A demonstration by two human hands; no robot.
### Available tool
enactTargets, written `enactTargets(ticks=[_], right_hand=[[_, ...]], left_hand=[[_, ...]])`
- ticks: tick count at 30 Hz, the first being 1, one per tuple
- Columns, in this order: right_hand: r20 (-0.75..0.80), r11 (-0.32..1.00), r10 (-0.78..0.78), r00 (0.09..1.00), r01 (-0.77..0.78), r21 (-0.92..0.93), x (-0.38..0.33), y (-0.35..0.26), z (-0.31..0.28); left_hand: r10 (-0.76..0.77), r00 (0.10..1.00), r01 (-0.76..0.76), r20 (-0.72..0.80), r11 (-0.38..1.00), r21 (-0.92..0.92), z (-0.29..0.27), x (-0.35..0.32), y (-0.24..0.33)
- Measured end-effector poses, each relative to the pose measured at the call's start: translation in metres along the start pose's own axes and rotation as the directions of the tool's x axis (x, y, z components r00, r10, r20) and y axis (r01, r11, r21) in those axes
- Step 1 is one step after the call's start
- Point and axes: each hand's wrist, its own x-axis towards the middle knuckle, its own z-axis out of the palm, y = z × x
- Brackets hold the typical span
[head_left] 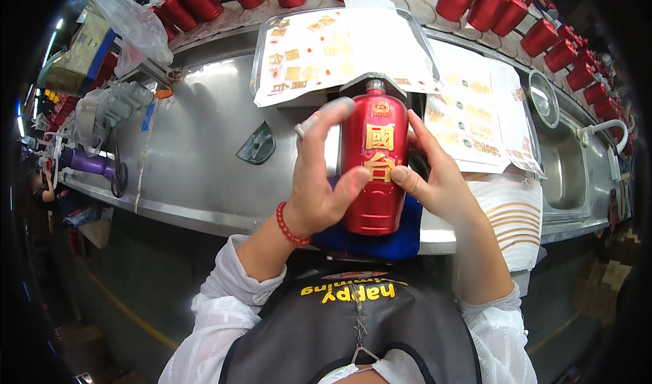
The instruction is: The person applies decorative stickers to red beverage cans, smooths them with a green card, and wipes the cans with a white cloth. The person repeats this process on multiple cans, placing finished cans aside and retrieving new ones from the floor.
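A glossy red bottle point(377, 211) with a dark cap leans in front of me. Gold raised characters point(379, 137) run down its face below a small gold emblem. On its left side, my left hand point(319, 160) has its fingers along the shoulder and its thumb at the lower character; the forefinger is slightly blurred. My right hand point(438, 180) grips the other side, thumb pressing that character's right edge. Both hands are closed about the bottle. Blue cloth point(409, 231) lies beneath it. Left of my hands rests a dark green flat piece point(257, 143).
Behind the bottle, a metal tray point(257, 65) bears sheets of gold and red stickers point(326, 51). More sticker sheets point(468, 105) lie to the right, beside a sink point(565, 173). Red bottles point(489, 7) line the far conveyor. At left sits a purple corded tool point(87, 161).
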Motion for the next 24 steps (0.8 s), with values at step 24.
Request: enactTargets(ticks=[24], right_hand=[[0.013,1.0,0.014,1.0,-0.014,-0.02,0.001,0.001,-0.002]], left_hand=[[-0.346,0.935,0.354,0.075,0.923,-0.15,0.012,0.056,-0.025]])
